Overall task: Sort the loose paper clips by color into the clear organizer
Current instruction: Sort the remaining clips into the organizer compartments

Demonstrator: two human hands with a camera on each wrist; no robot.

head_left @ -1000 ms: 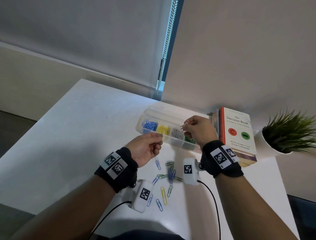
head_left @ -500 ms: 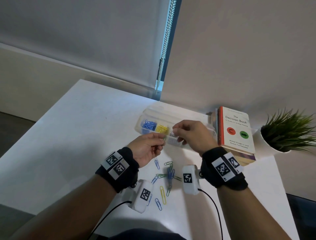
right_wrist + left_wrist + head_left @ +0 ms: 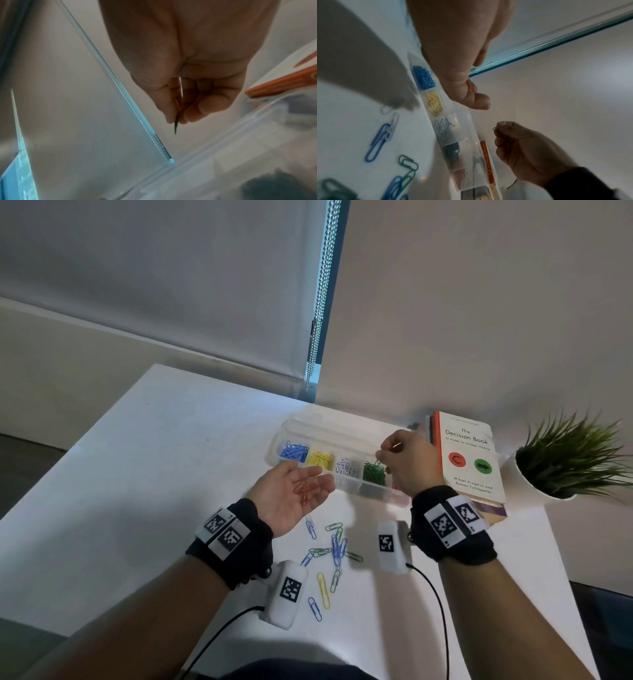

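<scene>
The clear organizer (image 3: 342,428) stands open at the table's back, its compartments holding blue, yellow, white, green (image 3: 373,472) and red clips. My left hand (image 3: 281,498) lies palm up and flat in front of it, with red paper clips (image 3: 304,490) loose on the palm. My right hand (image 3: 383,455) hovers over the green compartment and pinches a green paper clip (image 3: 175,127) between thumb and fingertips; something orange-red shows deeper in the same grip. Several loose blue, green and yellow clips (image 3: 330,553) lie on the table between my wrists.
A stack of books (image 3: 467,453) sits right of the organizer, and a potted plant (image 3: 575,460) stands at the table's right corner. A blind chain (image 3: 322,302) hangs behind. The white table (image 3: 137,474) stretches bare to the left.
My left hand has turned palm up and uncurled, showing the red clips. My right hand left it and moved right, over the green compartment, with a green clip.
</scene>
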